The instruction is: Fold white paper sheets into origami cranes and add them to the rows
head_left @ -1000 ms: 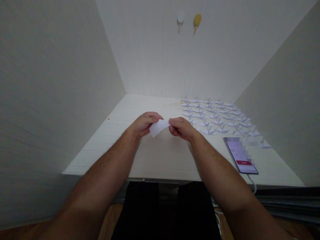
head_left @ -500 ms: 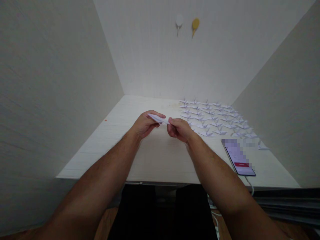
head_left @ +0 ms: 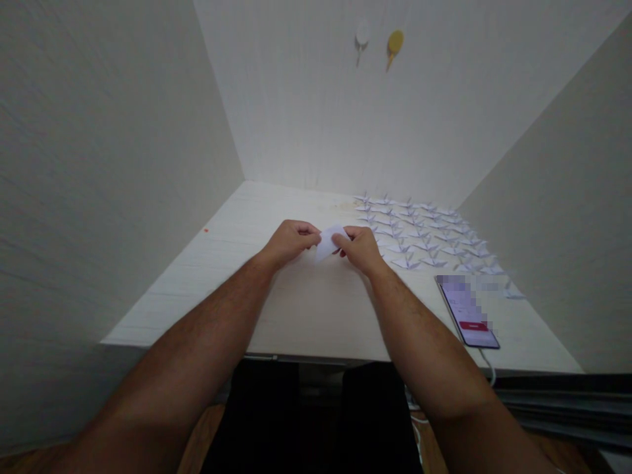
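Between my hands, above the white table, is a small piece of folded white paper (head_left: 326,245) with its flat face turned toward me. My left hand (head_left: 295,238) pinches its left edge between thumb and fingers. On the other side my right hand (head_left: 362,247) grips it, thumb on the front face and fingers behind. The fine folds of the paper are too small to make out. Just right of my right hand stand several white origami cranes (head_left: 419,233) in rows.
The white table (head_left: 306,316) is enclosed by walls on three sides. A phone (head_left: 468,313) with a cable (head_left: 488,368) lies at the front right. One white hook (head_left: 362,34) and one yellow hook (head_left: 395,43) are on the back wall.
The paper has turned from nearly edge-on to showing its flat face. My left fingers have shifted to its left edge, and my right thumb now lies across its front.
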The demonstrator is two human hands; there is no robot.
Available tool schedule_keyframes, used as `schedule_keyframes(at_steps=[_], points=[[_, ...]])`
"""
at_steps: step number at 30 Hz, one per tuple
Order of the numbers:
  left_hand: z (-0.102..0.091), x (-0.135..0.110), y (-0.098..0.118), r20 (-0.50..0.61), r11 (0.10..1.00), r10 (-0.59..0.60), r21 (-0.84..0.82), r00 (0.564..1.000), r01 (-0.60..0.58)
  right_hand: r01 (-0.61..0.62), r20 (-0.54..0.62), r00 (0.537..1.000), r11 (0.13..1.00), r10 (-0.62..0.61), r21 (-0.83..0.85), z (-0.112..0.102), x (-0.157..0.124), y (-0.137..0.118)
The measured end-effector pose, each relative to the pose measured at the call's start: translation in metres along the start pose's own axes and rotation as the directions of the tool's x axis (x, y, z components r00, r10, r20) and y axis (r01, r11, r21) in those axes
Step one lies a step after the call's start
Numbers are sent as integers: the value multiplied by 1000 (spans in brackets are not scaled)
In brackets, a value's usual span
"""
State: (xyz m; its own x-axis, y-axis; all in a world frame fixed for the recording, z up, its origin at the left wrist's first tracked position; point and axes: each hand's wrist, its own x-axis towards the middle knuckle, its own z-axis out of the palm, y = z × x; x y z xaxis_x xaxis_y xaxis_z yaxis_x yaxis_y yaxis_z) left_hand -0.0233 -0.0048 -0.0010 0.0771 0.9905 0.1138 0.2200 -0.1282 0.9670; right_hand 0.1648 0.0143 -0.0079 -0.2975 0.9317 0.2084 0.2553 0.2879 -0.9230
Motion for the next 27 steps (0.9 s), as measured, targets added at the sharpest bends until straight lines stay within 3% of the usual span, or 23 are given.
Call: schedule_keyframes(at_steps=[13,27], points=[[-1,2,-1,-35,999,-47,22,998,48,80,37,996,996,-81,42,4,-2,-3],[4,1,3,-58,970,-151,-198,987,137,89,9,996,980,-92,178,10,-5,-2]])
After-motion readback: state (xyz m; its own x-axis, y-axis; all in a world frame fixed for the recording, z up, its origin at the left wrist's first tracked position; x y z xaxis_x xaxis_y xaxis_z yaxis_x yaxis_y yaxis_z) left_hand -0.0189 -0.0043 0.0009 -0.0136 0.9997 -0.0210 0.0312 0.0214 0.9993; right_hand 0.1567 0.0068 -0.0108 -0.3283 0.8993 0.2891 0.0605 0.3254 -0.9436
